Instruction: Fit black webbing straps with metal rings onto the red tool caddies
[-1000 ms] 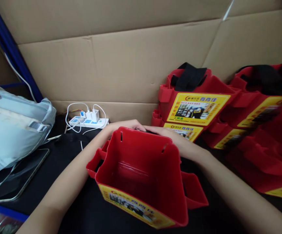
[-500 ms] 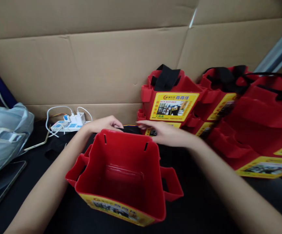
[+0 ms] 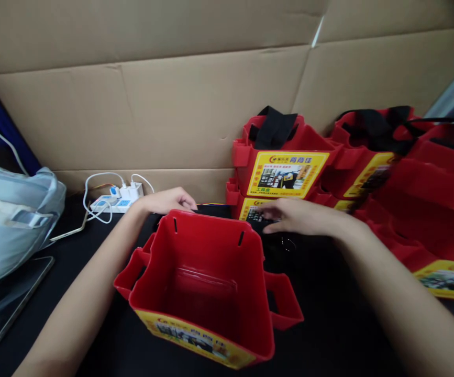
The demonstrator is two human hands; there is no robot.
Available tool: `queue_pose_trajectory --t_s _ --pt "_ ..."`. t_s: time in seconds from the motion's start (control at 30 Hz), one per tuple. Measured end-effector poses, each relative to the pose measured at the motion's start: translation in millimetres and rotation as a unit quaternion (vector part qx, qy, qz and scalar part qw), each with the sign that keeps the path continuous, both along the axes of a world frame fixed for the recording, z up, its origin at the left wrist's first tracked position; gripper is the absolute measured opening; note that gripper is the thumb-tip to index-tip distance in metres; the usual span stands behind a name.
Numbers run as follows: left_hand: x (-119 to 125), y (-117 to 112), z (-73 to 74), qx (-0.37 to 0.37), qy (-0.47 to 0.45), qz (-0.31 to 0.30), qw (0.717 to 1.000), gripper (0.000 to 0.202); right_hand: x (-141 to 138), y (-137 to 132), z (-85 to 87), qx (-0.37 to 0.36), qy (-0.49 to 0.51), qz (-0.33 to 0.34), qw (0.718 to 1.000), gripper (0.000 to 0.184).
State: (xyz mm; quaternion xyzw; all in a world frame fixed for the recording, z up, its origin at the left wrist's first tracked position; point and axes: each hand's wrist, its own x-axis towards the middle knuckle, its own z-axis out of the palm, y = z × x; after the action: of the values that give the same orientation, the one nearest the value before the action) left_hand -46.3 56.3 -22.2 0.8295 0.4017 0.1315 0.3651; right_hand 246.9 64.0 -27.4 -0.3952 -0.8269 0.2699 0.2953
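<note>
A red plastic tool box (image 3: pixel 207 283) stands upright in front of me, its open top facing me. Two narrow slots pierce its back wall, side pockets stick out left and right, and a yellow label (image 3: pixel 193 337) covers its front. Behind the back wall's left corner, my left hand (image 3: pixel 172 201) has its fingers curled; what they grip is hidden. My right hand (image 3: pixel 293 215) is beyond the back right corner, thumb and fingers closed around a black strap (image 3: pixel 257 225). A thin metal ring (image 3: pixel 288 244) shows below that hand against the black surface.
Stacked red tool boxes (image 3: pixel 246 173) with black straps stand at the back right. A white power strip (image 3: pixel 122 203) with plugged-in cables lies at the back left. A pale bag (image 3: pixel 14 225) and a flat glass-like panel (image 3: pixel 14 309) are at far left. Cardboard (image 3: pixel 172 115) forms the back wall.
My right hand has moved right, away from the box's back wall, and the black strap shows in its fingers. The metal ring has come into sight. My left hand stays behind the box.
</note>
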Motion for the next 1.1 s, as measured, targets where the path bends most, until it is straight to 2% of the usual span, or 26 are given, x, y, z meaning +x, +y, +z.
queue_pose_trajectory --t_s 0.07,0.1,0.13,0.2,0.27,0.37,0.43,0.5,0.57,0.63,0.67,0.73,0.8,0.93,1.03,1.1 --pt "17 0 -5.7 -0.009 -0.02 -0.006 1.0 0.021 -26 -11 -4.6 0.001 -0.051 0.098 0.994 0.047" --pt "24 0 -8.3 -0.017 -0.027 -0.006 0.999 0.021 -39 -15 -7.2 0.013 -0.064 0.147 0.987 0.042" --pt "29 0 -10.5 -0.029 -0.03 -0.009 0.999 0.021 -49 -18 -9.6 0.03 -0.065 0.168 0.983 0.031" --pt "30 -1 -13.0 -0.048 -0.027 -0.022 0.998 0.021 -59 -17 -12.4 0.051 -0.089 0.178 0.979 0.021" --pt "20 0 -12.5 -0.057 -0.015 -0.044 0.997 0.022 -49 -7 -11.7 0.053 -0.131 0.153 0.978 0.02" --pt "-8 3 -7.3 -0.086 0.017 -0.071 0.994 0.02 -7 13 -6.4 -0.006 -0.205 0.082 0.975 0.026" --pt "-24 3 -1.8 -0.101 0.044 -0.067 0.992 0.022 18 23 -2.8 -0.061 -0.249 0.045 0.965 0.028" --pt "-31 1 4.1 -0.081 0.064 -0.049 0.993 0.024 27 25 -1.0 -0.08 -0.271 0.045 0.958 0.023" --pt "-25 -1 7.6 -0.02 0.071 -0.03 0.997 0.026 16 18 -1.8 -0.052 -0.249 0.069 0.964 0.034" --pt "-9 -2 5.8 0.041 0.044 -0.019 0.998 0.023 -9 7 -5.8 -0.01 -0.175 0.115 0.978 0.055" --pt "1 -1 2.6 0.055 0.024 -0.022 0.998 0.021 -23 1 -9.0 0.009 -0.122 0.144 0.982 0.06" --pt "22 0 -6.9 0.045 -0.019 -0.042 0.998 0.02 -47 -7 -17.4 0.029 -0.024 0.194 0.98 0.056" --pt "39 3 -16.9 0.024 -0.051 -0.063 0.996 0.019 -62 -9 -26.0 0.038 0.029 0.205 0.978 0.048" --pt "47 4 -23.8 -0.014 -0.08 -0.068 0.994 0.018 -62 -7 -30.2 0.022 0.022 0.206 0.978 0.039" --pt "33 0 -13.1 -0.03 -0.049 -0.067 0.996 0.016 -48 -7 -18.3 -0.009 -0.037 0.234 0.972 0.031" --pt "19 -4 0.1 0.003 0.006 -0.049 0.999 0.015 -35 -5 -7.8 -0.026 -0.081 0.24 0.967 0.025"
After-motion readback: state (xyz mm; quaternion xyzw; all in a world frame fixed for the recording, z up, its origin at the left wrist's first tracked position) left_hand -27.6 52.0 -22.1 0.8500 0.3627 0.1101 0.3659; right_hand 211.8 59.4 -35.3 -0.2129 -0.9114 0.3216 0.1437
